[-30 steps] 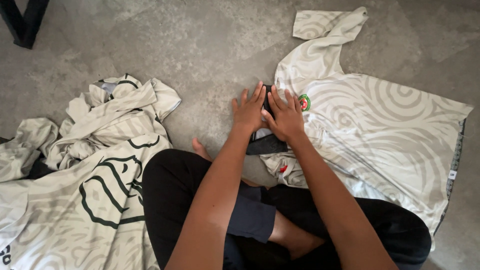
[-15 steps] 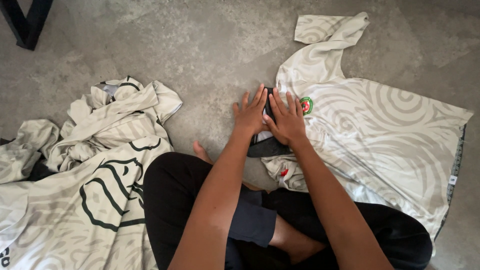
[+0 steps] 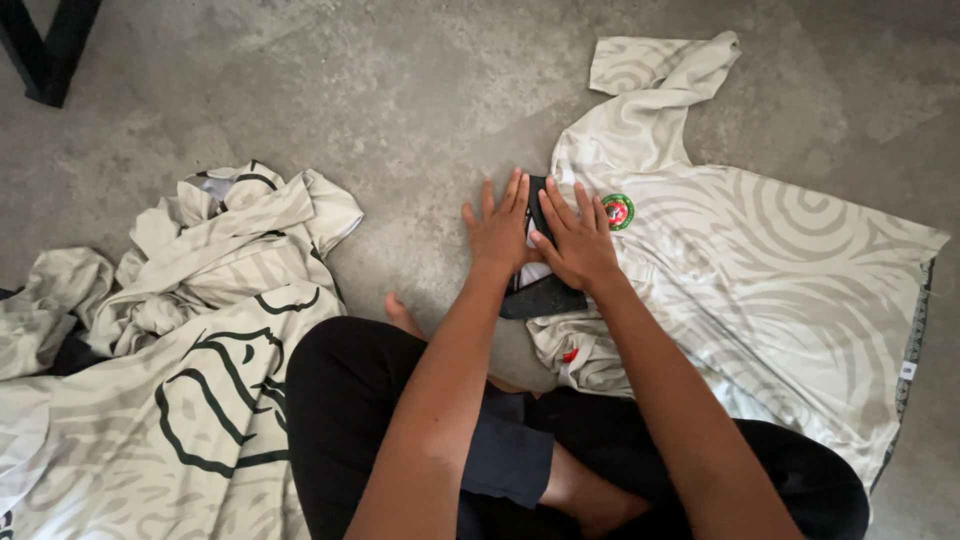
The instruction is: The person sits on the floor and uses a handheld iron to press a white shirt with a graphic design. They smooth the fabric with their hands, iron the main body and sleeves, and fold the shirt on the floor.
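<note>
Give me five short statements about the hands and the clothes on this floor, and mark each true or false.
1. Both hands press flat on the jersey's dark collar. True.
2. The spread-out jersey lies by the right hand. True.
3. The left hand holds scissors. False: it is open and holds nothing.
4. The crumpled pile is neatly folded. False: it is rumpled.
5. The floor is carpeted. False: it looks like bare grey concrete.

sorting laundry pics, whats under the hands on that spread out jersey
Both the left hand and right hand press flat on the jersey's black collar. The collar's middle is covered by the palms.
</note>
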